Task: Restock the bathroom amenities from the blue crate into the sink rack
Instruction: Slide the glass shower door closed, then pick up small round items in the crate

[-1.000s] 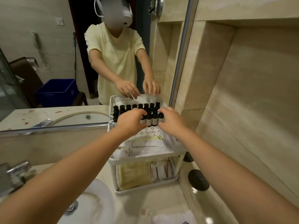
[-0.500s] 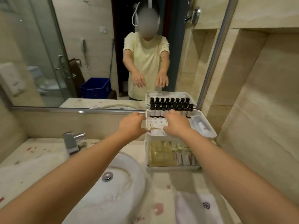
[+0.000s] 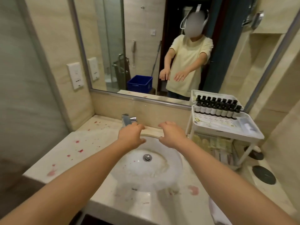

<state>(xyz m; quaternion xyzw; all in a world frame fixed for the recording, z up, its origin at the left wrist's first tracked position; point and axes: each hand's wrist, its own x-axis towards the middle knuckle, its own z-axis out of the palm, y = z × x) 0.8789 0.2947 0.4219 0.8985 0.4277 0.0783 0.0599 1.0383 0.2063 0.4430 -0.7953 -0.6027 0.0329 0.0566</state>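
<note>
Hands: left hand (image 3: 129,135) and right hand (image 3: 172,135) hung empty over basin (image 3: 142,174), fingers loosely curled.
Sink rack (image 3: 227,132): stood beside basin, dark bottles (image 3: 216,109) stocked on top.
Blue crate (image 3: 140,83): showed only in mirror (image 3: 113,46); remaining stock unseen.

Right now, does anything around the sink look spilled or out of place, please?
Red and pink blotches speckle the countertop left of the basin, with one more at its front right; stains or stone pattern, I cannot tell. The bottles on the rack stand tidy.
</note>
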